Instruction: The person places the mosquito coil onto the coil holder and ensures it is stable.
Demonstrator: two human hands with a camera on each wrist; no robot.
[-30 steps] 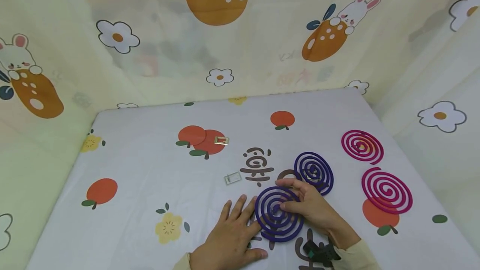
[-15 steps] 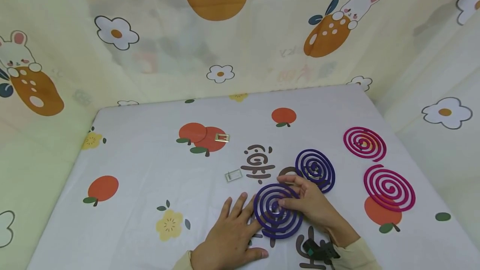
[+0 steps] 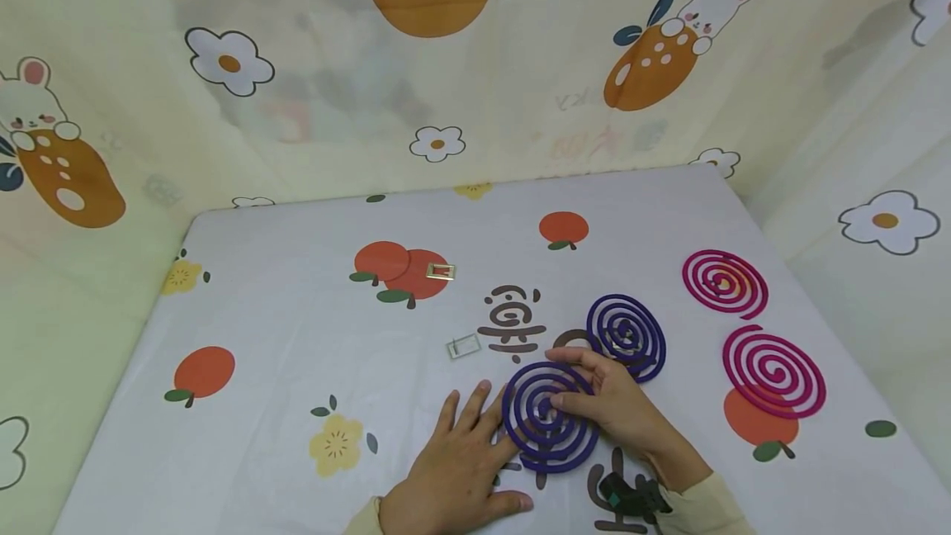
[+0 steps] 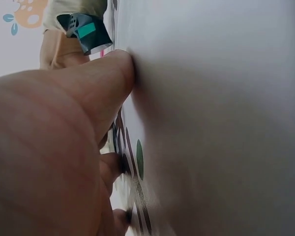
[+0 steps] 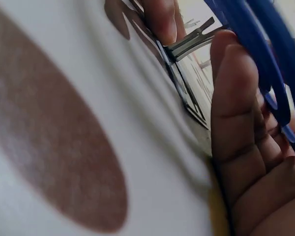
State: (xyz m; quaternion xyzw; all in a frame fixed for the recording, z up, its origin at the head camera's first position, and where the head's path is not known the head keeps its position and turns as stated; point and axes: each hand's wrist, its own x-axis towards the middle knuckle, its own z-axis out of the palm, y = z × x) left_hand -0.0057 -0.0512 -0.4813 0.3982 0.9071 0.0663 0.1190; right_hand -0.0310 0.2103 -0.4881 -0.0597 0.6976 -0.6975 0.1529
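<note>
My right hand [image 3: 620, 411] pinches a dark blue mosquito coil [image 3: 545, 411] near its centre, thumb on top. The right wrist view shows a metal coil stand [image 5: 184, 47] below it, with its raised prong reaching up toward the coil. A fingertip [image 5: 160, 22] presses on the stand's flat base. Spread flat on the tablecloth, my left hand [image 3: 453, 473] has its forefinger running under the coil's left edge. In the left wrist view, its thumb [image 4: 103, 78] lies straight along the cloth. A second blue coil [image 3: 626, 333] sits just beyond my right hand, with metal showing through its rings.
Two pink mosquito coils [image 3: 724, 282] lie at the right, one behind the other. A silver metal stand [image 3: 464, 354] and a gold-looking one [image 3: 442, 278] lie flat beyond my left hand. A patterned curtain [image 3: 334, 122] hangs behind the table.
The head view has shifted slightly. Both hands and the blue coil keep almost the same place on the cloth.
</note>
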